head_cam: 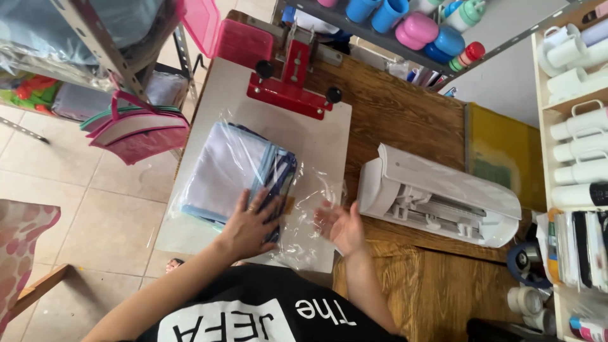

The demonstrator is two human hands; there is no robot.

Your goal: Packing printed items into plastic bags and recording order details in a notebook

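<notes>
Left hand pins a bagged stack of cloth; right hand works the bag's open end.

The left hand (248, 226) lies flat, fingers spread, on the folded stack of pale lilac, blue-trimmed fabric pieces (231, 174). Just right of it, the right hand (342, 226) is open, palm up, in the clear crinkled plastic bag (305, 209). Judged: bagging; the mouth wants closing next.

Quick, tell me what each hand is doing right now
Left hand: open, fingers spread, pressing flat on the stack of folded cloth in the clear plastic bag.
Right hand: open, palm up, inside the bag's loose end, gripping nothing.
</notes>
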